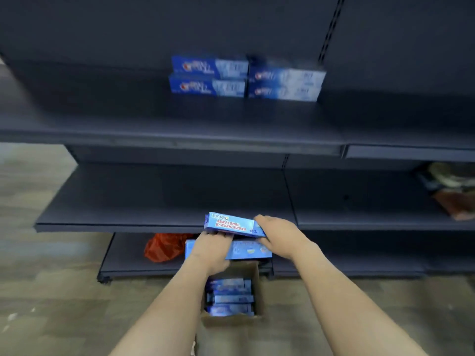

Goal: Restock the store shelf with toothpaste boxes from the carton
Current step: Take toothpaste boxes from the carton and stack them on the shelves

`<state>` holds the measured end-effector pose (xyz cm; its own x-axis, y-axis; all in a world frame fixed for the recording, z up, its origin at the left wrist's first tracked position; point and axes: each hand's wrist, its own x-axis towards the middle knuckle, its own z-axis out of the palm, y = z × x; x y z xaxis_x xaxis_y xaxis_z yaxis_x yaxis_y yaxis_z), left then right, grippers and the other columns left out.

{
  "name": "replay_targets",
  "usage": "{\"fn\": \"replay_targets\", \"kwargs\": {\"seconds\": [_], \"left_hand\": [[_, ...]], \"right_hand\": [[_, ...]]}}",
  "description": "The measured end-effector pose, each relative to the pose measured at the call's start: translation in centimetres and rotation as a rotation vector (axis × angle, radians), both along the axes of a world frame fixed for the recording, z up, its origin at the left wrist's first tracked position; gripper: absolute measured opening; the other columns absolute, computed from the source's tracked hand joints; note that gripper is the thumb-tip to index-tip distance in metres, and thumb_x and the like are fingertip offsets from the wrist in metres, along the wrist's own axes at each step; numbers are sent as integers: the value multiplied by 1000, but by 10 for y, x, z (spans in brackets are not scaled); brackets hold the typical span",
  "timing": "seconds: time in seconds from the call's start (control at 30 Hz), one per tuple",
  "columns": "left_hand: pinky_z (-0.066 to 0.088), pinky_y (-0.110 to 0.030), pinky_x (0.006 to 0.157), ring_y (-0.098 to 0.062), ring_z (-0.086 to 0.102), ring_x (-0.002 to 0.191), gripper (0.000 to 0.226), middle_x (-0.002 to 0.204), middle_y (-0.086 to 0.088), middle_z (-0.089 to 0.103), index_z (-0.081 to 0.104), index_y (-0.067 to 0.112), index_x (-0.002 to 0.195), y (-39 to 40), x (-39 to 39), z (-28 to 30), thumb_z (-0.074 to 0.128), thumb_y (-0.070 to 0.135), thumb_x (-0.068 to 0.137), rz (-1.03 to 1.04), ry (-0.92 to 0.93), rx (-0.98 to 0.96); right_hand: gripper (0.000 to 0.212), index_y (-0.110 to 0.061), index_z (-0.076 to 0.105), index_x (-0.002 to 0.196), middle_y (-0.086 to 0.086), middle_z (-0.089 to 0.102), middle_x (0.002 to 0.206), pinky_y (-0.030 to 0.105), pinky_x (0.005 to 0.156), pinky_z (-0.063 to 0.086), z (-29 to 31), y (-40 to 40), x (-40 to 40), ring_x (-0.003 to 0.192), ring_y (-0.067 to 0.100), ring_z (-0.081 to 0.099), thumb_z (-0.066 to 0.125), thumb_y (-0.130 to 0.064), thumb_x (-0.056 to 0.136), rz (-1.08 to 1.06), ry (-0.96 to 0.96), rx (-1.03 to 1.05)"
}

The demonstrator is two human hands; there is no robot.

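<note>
Both hands hold blue toothpaste boxes above the open cardboard carton (253, 272) on the floor. My left hand (212, 249) grips the left end of the lower box (250, 250). My right hand (279, 233) grips the right end of the upper box (230, 224), which lies tilted just over the lower one. Whether my left fingers also touch the upper box is unclear. Several more blue boxes (230, 298) lie stacked inside the carton. On the upper shelf (128, 129), two stacks of two toothpaste boxes (246, 78) stand side by side against the back panel.
The dark middle shelf (128, 201) juts out just behind the held boxes. A red plastic bag (163, 246) lies on the bottom shelf, left of the carton. Some packaged goods (452, 188) sit at the far right of the middle shelf. Wood-look floor lies around the carton.
</note>
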<state>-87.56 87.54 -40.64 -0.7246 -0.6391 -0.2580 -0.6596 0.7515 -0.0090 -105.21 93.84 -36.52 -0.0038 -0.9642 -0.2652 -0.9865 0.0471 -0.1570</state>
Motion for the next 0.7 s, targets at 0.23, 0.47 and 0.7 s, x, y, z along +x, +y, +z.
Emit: {"fn": "replay_targets", "kwargs": {"seconds": [0.23,0.47,0.7], "left_hand": [[34,-31,103,-24,47,124,51,138,-4,49,34,18,141,-8,2,88,46,25,92,-43,89,-217],[47,-32,76,-24,66,90,39,103,-2,69,63,12,109,-37,31,154,66,25,73,-108,194,-452],[55,-25,62,-21,71,72,55,85,-5,74,73,7,84,-61,48,203,92,19,34,-191,355,-640]], "right_hand": [[32,-17,42,122,3,57,114,33,70,43,83,8,0,96,25,57,51,-28,93,-3,53,-203],[30,-17,47,117,3,60,115,34,74,45,163,7,-19,98,26,58,54,-32,92,-65,98,-414],[29,-17,44,119,1,59,109,31,63,41,201,-4,-29,85,24,57,50,-31,94,-128,236,-440]]}}
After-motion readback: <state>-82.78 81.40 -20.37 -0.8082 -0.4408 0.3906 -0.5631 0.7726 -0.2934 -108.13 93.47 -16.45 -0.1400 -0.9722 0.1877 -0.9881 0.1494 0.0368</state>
